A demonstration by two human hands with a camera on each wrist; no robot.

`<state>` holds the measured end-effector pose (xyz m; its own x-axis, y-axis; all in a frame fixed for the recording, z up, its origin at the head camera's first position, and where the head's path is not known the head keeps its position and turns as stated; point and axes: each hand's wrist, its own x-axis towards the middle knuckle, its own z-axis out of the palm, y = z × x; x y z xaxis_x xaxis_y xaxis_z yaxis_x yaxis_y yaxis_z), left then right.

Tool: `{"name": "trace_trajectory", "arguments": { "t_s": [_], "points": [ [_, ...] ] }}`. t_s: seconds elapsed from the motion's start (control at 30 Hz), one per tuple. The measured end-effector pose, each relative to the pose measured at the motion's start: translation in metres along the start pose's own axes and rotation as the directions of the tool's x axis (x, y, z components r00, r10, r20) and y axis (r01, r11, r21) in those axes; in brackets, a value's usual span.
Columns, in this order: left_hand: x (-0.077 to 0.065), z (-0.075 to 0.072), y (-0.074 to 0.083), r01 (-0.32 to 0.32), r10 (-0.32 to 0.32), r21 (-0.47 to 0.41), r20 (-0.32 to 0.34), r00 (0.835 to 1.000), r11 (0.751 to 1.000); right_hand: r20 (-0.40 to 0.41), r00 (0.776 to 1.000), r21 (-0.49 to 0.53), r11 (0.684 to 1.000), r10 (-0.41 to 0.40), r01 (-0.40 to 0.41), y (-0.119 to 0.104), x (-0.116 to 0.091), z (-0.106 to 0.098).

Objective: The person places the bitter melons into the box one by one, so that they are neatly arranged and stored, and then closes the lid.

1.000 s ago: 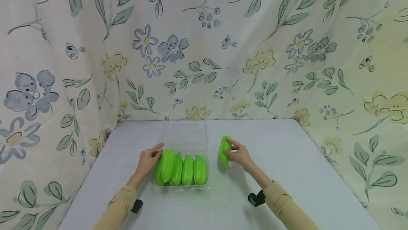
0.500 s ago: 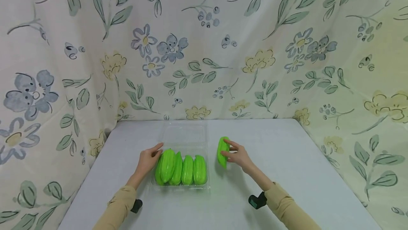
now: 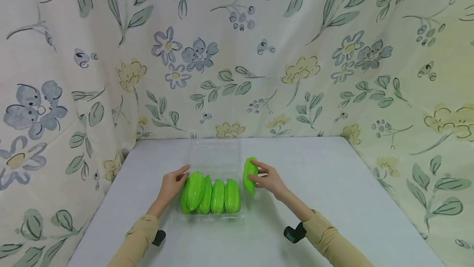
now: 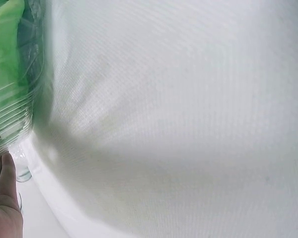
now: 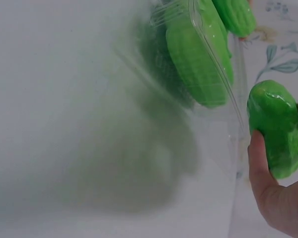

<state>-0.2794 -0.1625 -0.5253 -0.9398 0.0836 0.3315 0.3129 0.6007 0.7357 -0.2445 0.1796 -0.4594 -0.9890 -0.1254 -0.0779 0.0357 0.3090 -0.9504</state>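
Observation:
My right hand point(image 3: 271, 181) pinches a bright green, ridged, cucumber-shaped vegetable point(image 3: 249, 176) between thumb and fingers, upright just beyond the box's right wall. Up close in the right wrist view, this vegetable point(image 5: 275, 131) is glossy and bumpy. A clear plastic clamshell box point(image 3: 231, 216) lies with its lid point(image 3: 216, 154) folded back. Inside is a row of several similar green vegetables point(image 3: 218, 197), the leftmost ones overlapping. My left hand point(image 3: 173, 185) rests at the box's upper left edge, and its straight fingers point(image 4: 8, 171) touch the plastic corner in the left wrist view.
The box stands left of centre on a white-covered table point(image 3: 318, 168). Behind and on both sides hangs a floral curtain point(image 3: 237, 53). Small black wrist cameras point(image 3: 295, 233) sit under both forearms.
My right hand has moved left with the green vegetable, bringing it close to the box's right edge. The left hand and the box have stayed in place.

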Motion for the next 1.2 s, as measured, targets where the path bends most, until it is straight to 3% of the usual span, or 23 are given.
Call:
{"name": "trace_trajectory", "arguments": {
  "t_s": [0.47, 1.2],
  "points": [
    [0.001, -0.001, 0.003, -0.011, 0.011, -0.003, -0.001, 1.0, 1.0, 0.009, 1.0, 0.049, 0.999, 0.002, -0.002, -0.021, -0.003, 0.006],
    [-0.001, 0.0, 0.001, -0.014, 0.014, -0.008, -0.004, 1.0, 1.0, 0.129, 0.99, 0.099, 0.994, -0.049, 0.036, -0.017, -0.013, 0.033]
  ]
}}
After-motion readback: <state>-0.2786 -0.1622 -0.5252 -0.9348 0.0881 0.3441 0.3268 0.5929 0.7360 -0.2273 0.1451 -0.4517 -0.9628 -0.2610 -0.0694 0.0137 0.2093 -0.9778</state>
